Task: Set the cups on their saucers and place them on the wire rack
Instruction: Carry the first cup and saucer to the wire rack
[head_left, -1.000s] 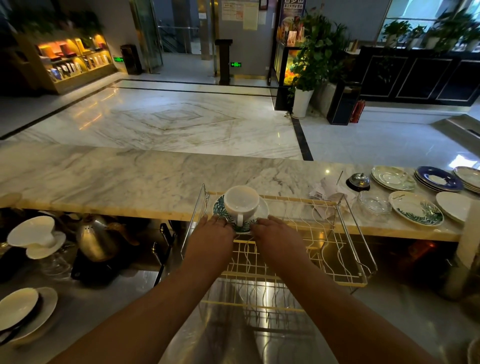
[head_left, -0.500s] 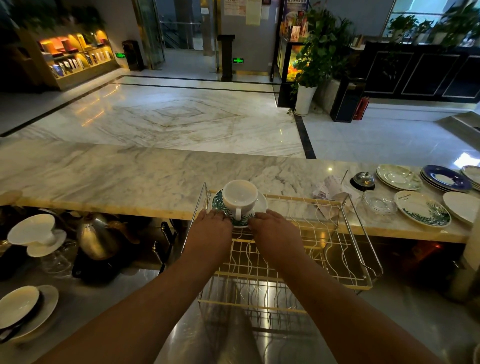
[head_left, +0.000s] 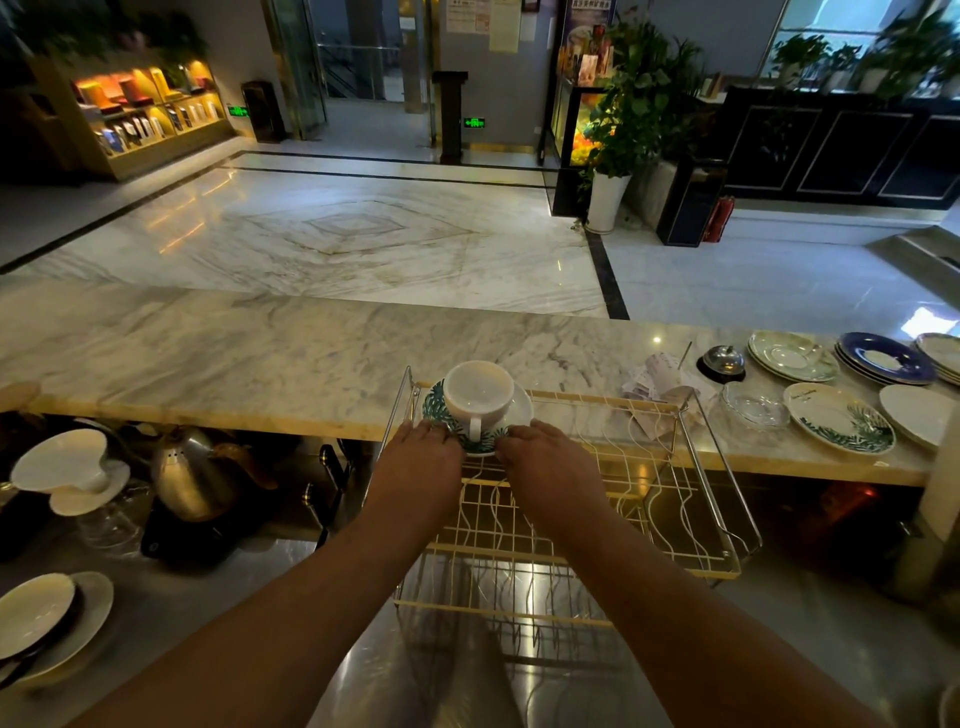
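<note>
Gleaming dully at left, a rounded steel kettle (head_left: 192, 473) stands on the metal worktop. The left hand (head_left: 421, 460) grips the near rim of a round glazed saucer (head_left: 435, 410) printed with green leaves. A smooth white cup (head_left: 480, 395) sits upright on it, and the right hand (head_left: 545, 462) grips the rim's other side. Both are at the far left corner of the wire rack (head_left: 649, 499) of thin wavy rods. A leaf-patterned plate (head_left: 839, 426) lies on the veined marble counter (head_left: 234, 358).

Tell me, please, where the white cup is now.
Centre of the head view: the cup stands on the leafy saucer at the rack's far left corner.
</note>
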